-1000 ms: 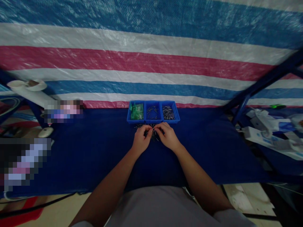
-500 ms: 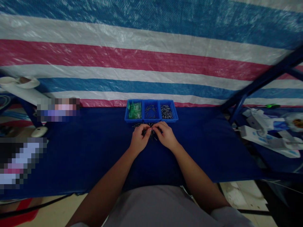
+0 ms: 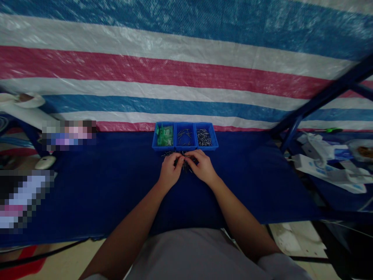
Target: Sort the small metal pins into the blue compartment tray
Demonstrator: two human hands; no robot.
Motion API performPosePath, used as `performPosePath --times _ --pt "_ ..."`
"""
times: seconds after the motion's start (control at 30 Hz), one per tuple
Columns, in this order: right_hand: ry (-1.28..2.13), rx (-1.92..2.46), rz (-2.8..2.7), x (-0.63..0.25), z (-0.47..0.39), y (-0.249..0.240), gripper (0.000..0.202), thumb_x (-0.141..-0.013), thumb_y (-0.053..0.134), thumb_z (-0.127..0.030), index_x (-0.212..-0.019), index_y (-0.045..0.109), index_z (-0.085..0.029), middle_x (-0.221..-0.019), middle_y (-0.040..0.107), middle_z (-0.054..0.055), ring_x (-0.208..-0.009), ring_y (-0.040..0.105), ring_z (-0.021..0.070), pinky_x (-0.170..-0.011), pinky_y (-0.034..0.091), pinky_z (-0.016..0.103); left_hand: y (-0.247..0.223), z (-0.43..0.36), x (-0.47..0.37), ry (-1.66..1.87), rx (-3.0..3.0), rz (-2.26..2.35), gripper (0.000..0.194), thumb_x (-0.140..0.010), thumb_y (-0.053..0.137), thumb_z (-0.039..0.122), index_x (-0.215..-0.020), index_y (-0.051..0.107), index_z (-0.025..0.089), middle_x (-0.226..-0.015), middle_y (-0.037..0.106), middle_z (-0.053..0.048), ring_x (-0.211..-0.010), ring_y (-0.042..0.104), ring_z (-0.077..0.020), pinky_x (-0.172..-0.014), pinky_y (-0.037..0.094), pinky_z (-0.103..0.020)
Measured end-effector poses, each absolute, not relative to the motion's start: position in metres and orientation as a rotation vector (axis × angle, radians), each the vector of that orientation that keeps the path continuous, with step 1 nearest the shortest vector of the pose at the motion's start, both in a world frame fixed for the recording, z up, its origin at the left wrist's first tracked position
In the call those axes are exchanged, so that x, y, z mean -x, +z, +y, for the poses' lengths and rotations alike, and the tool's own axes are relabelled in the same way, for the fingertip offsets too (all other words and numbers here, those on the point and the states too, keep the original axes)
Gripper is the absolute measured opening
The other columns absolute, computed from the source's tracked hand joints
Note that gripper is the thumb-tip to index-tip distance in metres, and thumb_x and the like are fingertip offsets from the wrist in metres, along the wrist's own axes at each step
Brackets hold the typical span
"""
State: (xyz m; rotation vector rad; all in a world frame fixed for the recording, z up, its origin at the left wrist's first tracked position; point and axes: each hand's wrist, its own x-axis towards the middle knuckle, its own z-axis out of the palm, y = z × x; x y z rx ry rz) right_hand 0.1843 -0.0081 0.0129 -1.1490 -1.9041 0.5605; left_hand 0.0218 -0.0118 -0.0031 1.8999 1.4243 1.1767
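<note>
My left hand (image 3: 170, 169) and my right hand (image 3: 203, 167) meet just in front of a row of blue bins, thumbs and forefingers pinched together. A thin metal pin (image 3: 187, 156) shows between the two sets of fingertips; its exact kind is too small to make out. Below and behind the fingers lies a loose pile of dark, thin metal pieces (image 3: 185, 167), partly hidden by my hands. The left bin (image 3: 163, 148) holds green plastic packets, the middle bin (image 3: 185, 148) a few thin metal pieces, and the right bin (image 3: 208, 148) many more.
A dark blue table surface (image 3: 105, 186) stretches to both sides. Striped sheeting (image 3: 186, 74) hangs behind it. At right, a blue metal frame (image 3: 291, 132) stands before a white power strip (image 3: 326, 171). On the left are a white device (image 3: 45, 162) and blurred-out items.
My hands stay close together over the pile, with fingertips slightly shifted. The thin pin now shows more plainly between them. The whole view has moved a little.
</note>
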Motion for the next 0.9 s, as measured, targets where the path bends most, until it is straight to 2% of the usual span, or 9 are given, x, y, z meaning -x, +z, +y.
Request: performPosePath --times 0.17,0.3,0.4,0.63,0.8,0.9 --pt "0.549 1.133 -1.916 -0.1838 -0.0080 0.0147 0.010 -0.091 0.056 -0.022 -0.092 0.066 -0.022 -0.088 0.068 0.006 -0.087 0.061 0.0205 -0.081 0.050 0.036 -0.0019 -0.0122 -0.0222 1.184 -1.913 1.427 0.019 -0.091 0.051 0.034 -0.085 0.064 0.020 -0.082 0.069 -0.003 -0.078 0.062 -0.0173 -0.077 0.047 -0.033" --pt "0.543 1.123 -1.935 -0.1850 -0.0072 0.0175 0.013 -0.092 0.054 -0.023 -0.092 0.067 -0.023 -0.090 0.070 0.006 -0.088 0.061 0.0212 -0.082 0.049 0.038 -0.0044 -0.0122 -0.0222 1.232 -1.866 1.381 0.014 -0.088 0.055 0.031 -0.093 0.064 0.021 -0.090 0.070 -0.004 -0.084 0.063 -0.0175 -0.080 0.049 -0.033" --pt "0.534 1.130 -1.961 -0.1861 -0.0067 0.0175 0.013 -0.092 0.054 -0.022 -0.091 0.068 -0.023 -0.089 0.070 0.005 -0.086 0.061 0.0208 -0.082 0.049 0.038 -0.0062 -0.0120 -0.0220 1.225 -1.882 1.377 0.012 -0.089 0.054 0.030 -0.091 0.063 0.022 -0.088 0.069 -0.003 -0.084 0.063 -0.0175 -0.081 0.048 -0.033" --pt "0.554 1.156 -1.920 -0.1855 -0.0075 0.0129 0.013 -0.089 0.059 -0.023 -0.100 0.067 -0.023 -0.092 0.069 0.006 -0.089 0.062 0.0210 -0.079 0.051 0.036 -0.0041 -0.0118 -0.0214 1.171 -1.888 1.425 0.018 -0.092 0.050 0.032 -0.088 0.063 0.020 -0.082 0.068 -0.004 -0.078 0.061 -0.0178 -0.075 0.047 -0.031" --pt "0.568 1.154 -1.921 -0.1854 -0.0084 0.0143 0.008 -0.088 0.060 -0.020 -0.093 0.066 -0.022 -0.087 0.069 0.005 -0.086 0.062 0.0198 -0.078 0.051 0.034 -0.0032 -0.0124 -0.0215 1.155 -1.897 1.449 0.024 -0.093 0.047 0.035 -0.083 0.062 0.020 -0.076 0.067 -0.003 -0.073 0.061 -0.0170 -0.072 0.046 -0.031" --pt "0.559 1.150 -1.921 -0.1855 -0.0084 0.0164 0.008 -0.090 0.058 -0.021 -0.091 0.066 -0.022 -0.087 0.069 0.005 -0.086 0.061 0.0200 -0.078 0.050 0.035 -0.0051 -0.0128 -0.0214 1.177 -1.889 1.434 0.021 -0.092 0.049 0.035 -0.087 0.062 0.020 -0.080 0.068 -0.003 -0.077 0.061 -0.0174 -0.075 0.047 -0.032"
